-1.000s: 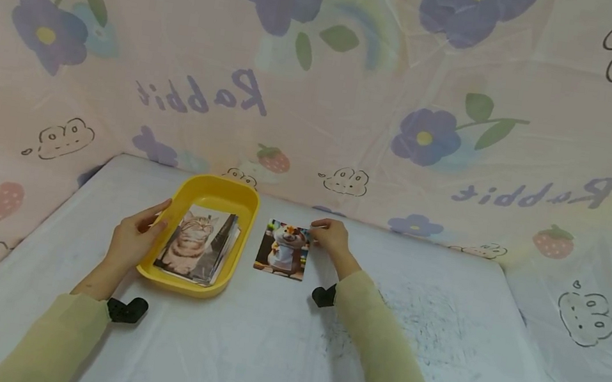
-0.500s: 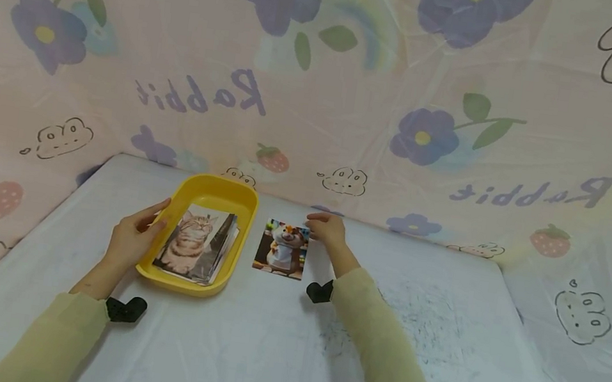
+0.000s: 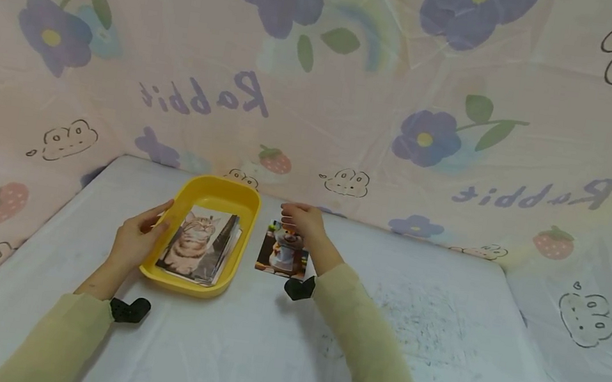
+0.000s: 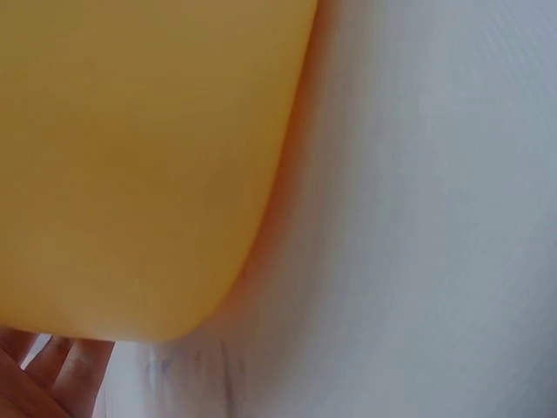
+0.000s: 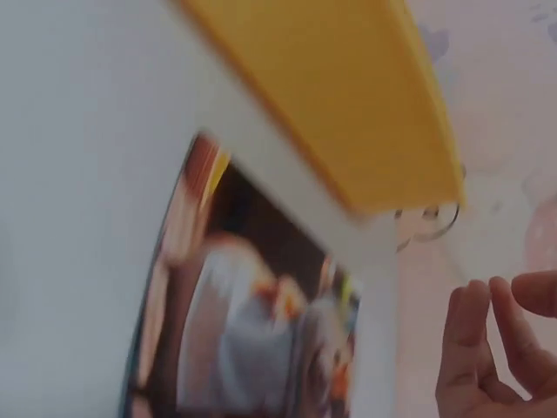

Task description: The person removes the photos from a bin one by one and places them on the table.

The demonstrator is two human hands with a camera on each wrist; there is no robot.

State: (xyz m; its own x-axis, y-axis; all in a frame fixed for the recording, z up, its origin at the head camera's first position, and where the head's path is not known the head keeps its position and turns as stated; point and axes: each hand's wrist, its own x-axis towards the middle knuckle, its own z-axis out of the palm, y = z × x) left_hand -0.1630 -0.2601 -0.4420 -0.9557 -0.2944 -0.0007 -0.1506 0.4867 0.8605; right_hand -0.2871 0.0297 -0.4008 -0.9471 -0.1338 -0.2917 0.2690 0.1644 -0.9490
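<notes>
Left hand [image 3: 131,242]: its thumb lies at the near rim of the yellow tray [image 3: 221,195] and its fingers bear on the outer wall, so that it grips the tray by that side. Within the tray, to the right of this hand, rests a stack of photo cards [image 3: 194,246], the uppermost showing a striped cat; the stack's edges are unevenly aligned. Right hand [image 3: 304,224]: the fingers are loosely bent and partly spread, with thumb and fingertips close together in the right wrist view, and hold nothing. It hovers above the upper right part of a single card [image 3: 281,257], which shows a furry animal in a white apron. This card lies flat on the white table [image 3: 215,353], between the hands, just beside the tray. Dark scuff marks [image 3: 427,326] lie to the right of the right hand. Beyond both hands hangs a flower-printed sheet [image 3: 339,118].
</notes>
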